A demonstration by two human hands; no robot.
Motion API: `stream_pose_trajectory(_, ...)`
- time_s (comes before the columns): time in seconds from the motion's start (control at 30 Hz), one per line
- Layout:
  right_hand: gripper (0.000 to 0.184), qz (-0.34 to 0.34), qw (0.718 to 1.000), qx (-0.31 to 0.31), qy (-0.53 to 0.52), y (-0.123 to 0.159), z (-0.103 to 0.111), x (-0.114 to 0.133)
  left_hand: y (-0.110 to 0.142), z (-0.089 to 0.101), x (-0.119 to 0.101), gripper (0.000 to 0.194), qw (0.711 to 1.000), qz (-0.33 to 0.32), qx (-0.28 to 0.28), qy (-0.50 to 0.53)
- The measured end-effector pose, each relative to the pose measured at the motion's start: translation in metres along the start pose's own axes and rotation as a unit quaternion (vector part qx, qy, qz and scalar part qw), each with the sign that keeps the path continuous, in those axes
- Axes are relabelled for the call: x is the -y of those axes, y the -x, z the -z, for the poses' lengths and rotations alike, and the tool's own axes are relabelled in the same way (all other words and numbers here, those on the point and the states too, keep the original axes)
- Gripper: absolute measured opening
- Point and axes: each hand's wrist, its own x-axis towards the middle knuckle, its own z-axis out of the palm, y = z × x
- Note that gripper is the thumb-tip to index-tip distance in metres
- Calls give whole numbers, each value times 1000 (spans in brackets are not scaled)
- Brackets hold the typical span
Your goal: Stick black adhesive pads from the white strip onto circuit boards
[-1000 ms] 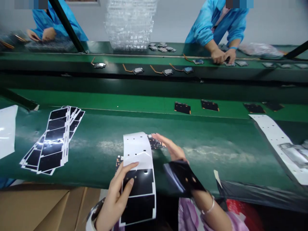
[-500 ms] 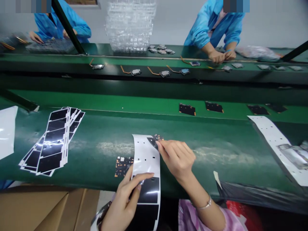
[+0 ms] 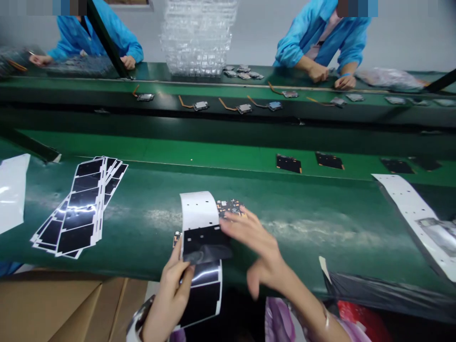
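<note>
My left hand (image 3: pixel 167 285) grips the left edge of a white-backed sheet of black stickers (image 3: pixel 199 207), its fingers closed. A peeled black sticker (image 3: pixel 203 240) lies loosely across the sheet, its lower edge curled near my left fingertips. My right hand (image 3: pixel 254 247) is open, fingers stretched towards the sticker's right end and thumb apart; whether they touch cannot be made out. Beyond those fingers lies a circuit board (image 3: pixel 231 207), partly covered by them. Another circuit board (image 3: pixel 176 237) is mostly hidden behind the sheet and my left hand.
Overlapping sticker sheets (image 3: pixel 82 190) lie left. Black-covered boards (image 3: pixel 288 163) rest on the green strip ahead. A used backing sheet (image 3: pixel 406 199) is at right. Small modules with orange cables (image 3: pixel 200 106) line the far belt, where two people in blue work beside stacked clear trays (image 3: pixel 195 42).
The black sticker, earlier pinched at the sheet's far corner by my right hand, now lies across the sheet. My right hand has opened and come nearer. The sheet has shifted left.
</note>
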Motion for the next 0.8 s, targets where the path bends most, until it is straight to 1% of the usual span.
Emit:
stream_pose_trajectory(0.03, 76, -51, 998, 14, 14, -3, -1, -17, -1, 6, 1, 14, 1000, 19, -12, -5)
stream_pose_trajectory(0.07, 77, -99, 993, 43, 42, -4, -3, -33, -2, 12, 1, 14, 999, 33, -15, -9)
stream_pose_trajectory(0.1, 78, -132, 985, 86, 73, -5, -7, -47, -3, 18, 1, 16, 999, 39, -11, -12)
stream_pose_trajectory(0.13, 78, -151, 974, 132, 103, -3, -13, -59, -3, 23, 1, 19, 999, 37, -3, -15)
stream_pose_trajectory(0.17, 78, -157, 964, 172, 125, 1, -19, -67, -4, 27, 1, 23, 999, 28, 6, -18)
stream_pose_trajectory(0.2, 76, -157, 957, 200, 138, 6, -25, -71, -3, 29, 1, 27, 1000, 11, 16, -23)
stream_pose_trajectory(0.23, 73, -156, 954, 213, 143, 13, -30, -72, -3, 30, 0, 30, 999, -11, 26, -28)
stream_pose_trajectory(0.27, 71, -158, 954, 213, 141, 20, -33, -68, -2, 31, 0, 33, 998, -33, 36, -37)
stream_pose_trajectory(0.33, 66, -168, 962, 183, 112, 32, -34, -54, -3, 29, -2, 41, 994, -70, 57, -67)
stream_pose_trajectory(0.37, 61, -179, 969, 153, 81, 35, -31, -45, -4, 29, -3, 47, 990, -89, 69, -87)
stream_pose_trajectory(0.43, 45, -218, 974, 60, -16, 35, -22, -23, -8, 28, -8, 62, 980, -127, 90, -121)
stream_pose_trajectory(0.47, 36, -247, 965, 12, -84, 31, -17, -12, -12, 27, -11, 69, 975, -147, 99, -131)
stream_pose_trajectory(0.5, 32, -275, 947, -21, -163, 26, -12, -2, -15, 27, -13, 75, 970, -169, 107, -136)
stream_pose_trajectory(0.53, 34, -299, 922, -32, -244, 21, -8, 7, -19, 27, -16, 79, 966, -187, 111, -140)
stream_pose_trajectory(0.6, 40, -335, 864, -3, -375, 10, -4, 20, -24, 26, -21, 80, 960, -210, 110, -152)
stream_pose_trajectory(0.63, 42, -351, 841, 16, -411, 7, -4, 25, -26, 24, -23, 79, 956, -219, 107, -161)
stream_pose_trajectory(0.67, 43, -366, 828, 23, -424, 5, -4, 29, -27, 23, -24, 76, 954, -225, 104, -171)
stream_pose_trajectory(0.7, 44, -380, 828, 19, -413, 4, -4, 32, -27, 21, -24, 72, 951, -229, 102, -183)
stream_pose_trajectory(0.73, 44, -387, 839, 4, -382, 5, -4, 35, -27, 18, -25, 69, 948, -229, 102, -195)
stream_pose_trajectory(0.8, 38, -369, 884, -35, -287, 8, -1, 37, -26, 14, -25, 66, 947, -205, 107, -225)
